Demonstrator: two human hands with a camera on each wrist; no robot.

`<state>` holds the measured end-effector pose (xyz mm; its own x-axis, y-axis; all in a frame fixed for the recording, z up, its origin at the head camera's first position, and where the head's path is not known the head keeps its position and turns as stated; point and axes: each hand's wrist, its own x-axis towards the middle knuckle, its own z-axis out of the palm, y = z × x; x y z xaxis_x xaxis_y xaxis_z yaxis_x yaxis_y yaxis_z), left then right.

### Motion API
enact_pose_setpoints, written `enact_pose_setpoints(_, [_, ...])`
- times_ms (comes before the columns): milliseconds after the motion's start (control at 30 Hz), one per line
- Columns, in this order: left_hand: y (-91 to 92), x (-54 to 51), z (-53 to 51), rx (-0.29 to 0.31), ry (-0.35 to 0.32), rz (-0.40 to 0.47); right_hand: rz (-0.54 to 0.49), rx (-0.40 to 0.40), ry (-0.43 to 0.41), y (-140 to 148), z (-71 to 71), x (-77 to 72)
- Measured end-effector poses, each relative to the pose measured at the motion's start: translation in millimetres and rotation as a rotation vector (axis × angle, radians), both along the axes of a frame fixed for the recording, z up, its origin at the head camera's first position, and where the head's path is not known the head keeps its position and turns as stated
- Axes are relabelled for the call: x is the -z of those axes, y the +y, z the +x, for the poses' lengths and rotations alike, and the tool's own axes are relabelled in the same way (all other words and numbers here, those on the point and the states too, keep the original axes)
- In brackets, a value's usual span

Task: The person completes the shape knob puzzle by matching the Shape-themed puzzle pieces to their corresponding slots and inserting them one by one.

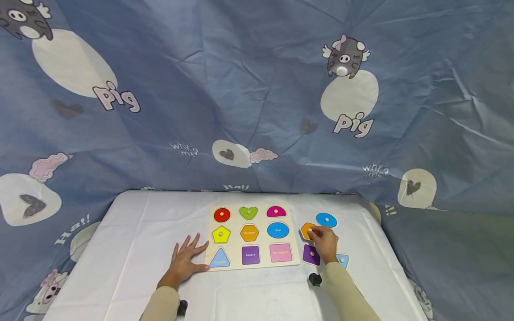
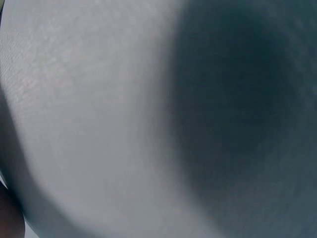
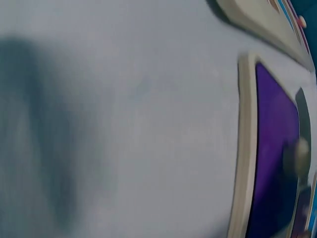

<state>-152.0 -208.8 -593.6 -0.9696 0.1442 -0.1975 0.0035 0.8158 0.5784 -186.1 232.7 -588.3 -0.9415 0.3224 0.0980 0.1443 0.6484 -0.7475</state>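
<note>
A pale wooden shape puzzle board (image 1: 260, 241) lies on the table. My left hand (image 1: 185, 261) rests with spread fingers at its left edge, the thumb touching near the lower left corner. To the right of the board, my right hand (image 1: 326, 242) pinches the knob of an orange hexagon piece (image 1: 307, 231). Just below lies a purple square piece (image 1: 311, 255), whose knob also shows in the right wrist view (image 3: 275, 148). A blue oval piece (image 1: 326, 220) is above the hand. A blue triangle piece (image 1: 343, 260) is partly hidden by the right wrist.
Knobbed pieces sit in the board: a red circle (image 1: 222, 215), green heart (image 1: 248, 213), magenta half circle (image 1: 276, 211) and yellow pentagon (image 1: 221, 234). A white cloth covers the table (image 1: 132, 249). Behind it hangs a blue pig-print curtain (image 1: 257, 98). The left wrist view is mostly blurred cloth and shadow.
</note>
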Motion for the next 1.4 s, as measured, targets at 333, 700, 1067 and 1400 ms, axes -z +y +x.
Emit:
enact_pose_setpoints(333, [-2.0, -0.1, 2.6, 0.002, 0.005, -0.013, -0.006, -0.073, 0.05, -36.1, -7.9, 0.2])
enact_pose_setpoints(700, [-1.7, -0.3, 2.5, 0.002, 0.013, -0.019, 0.031, -0.177, 0.026, -60.3, -15.0, 0.4])
enact_pose_setpoints(1067, [1.5, -2.4, 2.4, -0.004, 0.02, -0.004, -0.006, -0.286, 0.089, -85.9, -24.9, -7.2])
enact_pose_setpoints(1400, [0.3, -3.2, 3.5, -0.007, 0.016, -0.013, -0.024, -0.338, 0.111, -112.9, -28.7, -2.2])
